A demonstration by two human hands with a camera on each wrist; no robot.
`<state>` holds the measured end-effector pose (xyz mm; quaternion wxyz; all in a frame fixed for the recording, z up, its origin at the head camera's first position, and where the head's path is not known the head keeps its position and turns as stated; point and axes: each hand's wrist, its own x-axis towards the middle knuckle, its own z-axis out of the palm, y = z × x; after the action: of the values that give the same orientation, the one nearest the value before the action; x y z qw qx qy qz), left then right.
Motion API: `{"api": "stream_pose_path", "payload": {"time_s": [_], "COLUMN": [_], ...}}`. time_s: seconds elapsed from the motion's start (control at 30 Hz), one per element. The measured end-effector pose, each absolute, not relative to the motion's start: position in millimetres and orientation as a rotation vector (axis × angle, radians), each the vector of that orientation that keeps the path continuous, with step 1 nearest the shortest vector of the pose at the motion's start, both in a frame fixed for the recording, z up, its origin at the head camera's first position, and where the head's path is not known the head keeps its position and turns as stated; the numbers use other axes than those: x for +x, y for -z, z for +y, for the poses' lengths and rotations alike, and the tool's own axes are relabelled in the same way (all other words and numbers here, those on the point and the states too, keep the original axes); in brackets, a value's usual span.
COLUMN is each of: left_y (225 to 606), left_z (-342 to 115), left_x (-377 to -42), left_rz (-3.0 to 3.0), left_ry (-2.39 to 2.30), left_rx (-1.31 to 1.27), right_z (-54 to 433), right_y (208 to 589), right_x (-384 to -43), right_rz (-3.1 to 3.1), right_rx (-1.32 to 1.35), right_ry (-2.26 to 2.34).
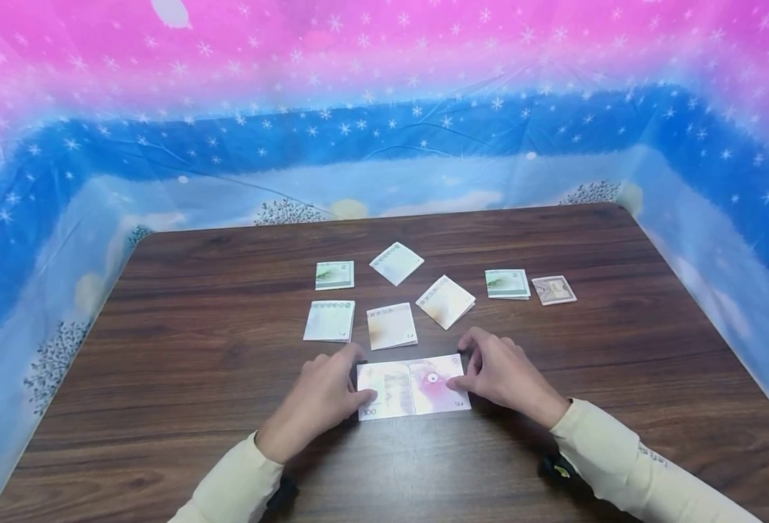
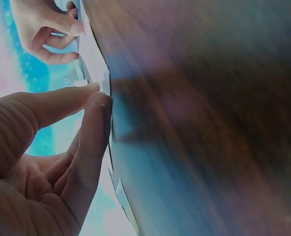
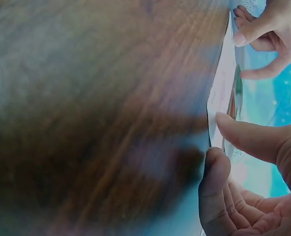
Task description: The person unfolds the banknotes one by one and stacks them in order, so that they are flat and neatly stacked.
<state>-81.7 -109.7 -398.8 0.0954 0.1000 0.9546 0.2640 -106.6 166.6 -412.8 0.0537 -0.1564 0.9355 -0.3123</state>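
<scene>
Left hand (image 1: 319, 396) and right hand (image 1: 505, 370) narrowly pinch either end of the creased 100 banknote (image 1: 414, 387), so imo uneven tugging could skew it into folded banknotes (image 1: 392, 325) beyond it.

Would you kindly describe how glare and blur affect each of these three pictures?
Head view: the unfolded pink banknote looks partly washed out by bright light, with a pale sheen on the tabletop below it; left wrist view: the wood grain is smeared and dark, with bluish reflections; right wrist view: the grain is likewise soft, while the backdrop looks overbright.
</scene>
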Motion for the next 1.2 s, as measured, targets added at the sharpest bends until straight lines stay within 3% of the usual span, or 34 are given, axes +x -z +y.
{"api": "stream_pose_path", "payload": {"time_s": [0.27,0.6,0.9,1.2], "left_y": [390,391,391,391], "left_z": [-120,-135,-137,-139], "left_x": [-77,-74,-72,-70], "left_rz": [2.788,2.6,2.528,2.518], "left_ry": [-1.008,-1.352,-1.433,-1.461], "left_rx": [0.295,0.258,0.253,0.251], "right_z": [168,147,128,108], "right_y": [402,380,384,394], "right_x": [-131,-186,-235,-259], "right_rz": [2.859,2.926,2.88,2.831], "right_rx": [-0.491,-0.423,-0.228,-0.089], "right_ry": [1.0,1.005,0.988,1.044]}}
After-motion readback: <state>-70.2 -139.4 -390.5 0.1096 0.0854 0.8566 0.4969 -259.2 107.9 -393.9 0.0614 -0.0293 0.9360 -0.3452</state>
